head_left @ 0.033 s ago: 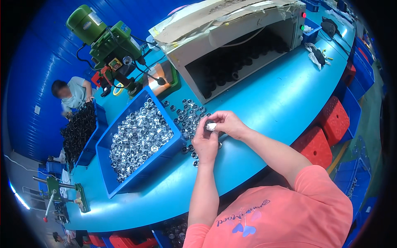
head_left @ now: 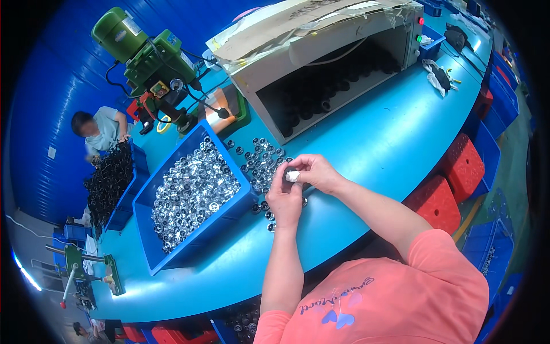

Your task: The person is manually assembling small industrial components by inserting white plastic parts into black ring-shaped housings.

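Note:
My left hand (head_left: 285, 198) and my right hand (head_left: 318, 173) meet above the table, fingers curled around one small dark round part (head_left: 290, 169). Most of that part is hidden by the fingers. Something white (head_left: 293, 176) shows at the thumb tips; whether it is a wrap or a scrap of cloth I cannot tell. Just left of and beneath the hands lie loose shiny metal parts (head_left: 263, 166), ring-like with dark centres. Many more of the same kind (head_left: 192, 192) fill a blue bin (head_left: 197, 252) farther left.
A beige box-shaped machine (head_left: 338, 57) with dark round parts inside stands at the back. Behind the bin is a green drill press (head_left: 154, 63). Farther left, a person (head_left: 103, 132) works at a bin of black pieces (head_left: 112, 180). Red stools (head_left: 438, 206) line the table's right edge.

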### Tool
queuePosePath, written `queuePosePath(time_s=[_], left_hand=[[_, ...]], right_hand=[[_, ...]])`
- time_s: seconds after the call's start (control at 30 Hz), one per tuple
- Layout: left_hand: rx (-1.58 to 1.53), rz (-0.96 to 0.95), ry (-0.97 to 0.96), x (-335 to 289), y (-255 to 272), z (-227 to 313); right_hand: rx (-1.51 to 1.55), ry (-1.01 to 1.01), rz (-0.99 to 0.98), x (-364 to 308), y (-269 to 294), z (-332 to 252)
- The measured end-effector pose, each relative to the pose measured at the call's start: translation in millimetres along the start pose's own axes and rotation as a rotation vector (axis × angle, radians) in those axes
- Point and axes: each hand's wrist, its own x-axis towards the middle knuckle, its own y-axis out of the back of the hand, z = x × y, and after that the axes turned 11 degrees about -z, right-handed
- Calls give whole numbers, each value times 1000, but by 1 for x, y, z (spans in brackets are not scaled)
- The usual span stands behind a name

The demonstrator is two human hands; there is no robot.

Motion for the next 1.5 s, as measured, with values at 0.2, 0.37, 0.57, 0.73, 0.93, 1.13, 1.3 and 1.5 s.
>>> queuePosePath(time_s=[0.2,0.37,0.57,0.73,0.93,1.13,1.3,1.5], left_hand=[[346,-28,-43,-4,5,3],[100,-87,-2,-3,5,8],[-386,-213,145,4,20,10],[-433,-204,197,4,17,14],[-564,-180,252,6,13,10],[-560,-128,243,4,20,0],[-501,29,186,10,23,-27],[-466,-17,199,2,14,6]], right_hand=[[-13,-14,5,2,3,2],[51,-11,-99,5,17,9],[188,-7,-152,-1,17,-5],[92,13,-101,-2,15,-10],[54,19,-97,-4,13,-14],[-39,111,-54,-9,-4,-10],[-302,352,-211,-13,-19,3],[-60,222,23,-6,-3,-6]])
